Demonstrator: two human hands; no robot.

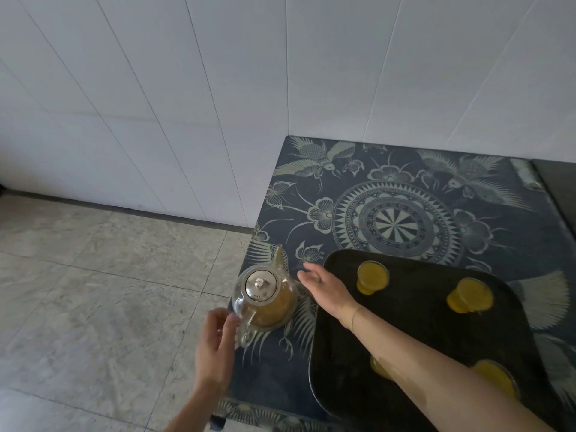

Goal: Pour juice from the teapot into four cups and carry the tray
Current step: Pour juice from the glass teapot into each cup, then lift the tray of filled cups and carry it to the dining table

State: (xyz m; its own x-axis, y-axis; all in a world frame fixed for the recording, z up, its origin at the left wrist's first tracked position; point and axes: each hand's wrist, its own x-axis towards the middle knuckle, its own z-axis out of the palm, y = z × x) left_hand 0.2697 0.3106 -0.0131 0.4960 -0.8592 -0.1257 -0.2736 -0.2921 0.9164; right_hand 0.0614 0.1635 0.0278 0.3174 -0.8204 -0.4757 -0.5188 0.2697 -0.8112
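Observation:
A glass teapot (265,294) with a metal lid and orange juice inside stands on the patterned cloth near the table's left edge. My left hand (216,347) has its fingertips at the teapot's handle; whether it grips is unclear. My right hand (324,285) hovers open, fingers spread, just right of the teapot over the left rim of the black tray (420,325). On the tray stand a far left cup (372,277), a far right cup (470,296), a near right cup (495,378) and a near left cup (381,367), all holding juice. My right forearm partly hides the near left cup.
A dark blue cloth (396,222) with bird and flower patterns covers the table, which sits in a corner of white tiled wall (280,73). The table's left edge drops to a stone tile floor (109,291). A dark surface (558,188) adjoins the table's right side.

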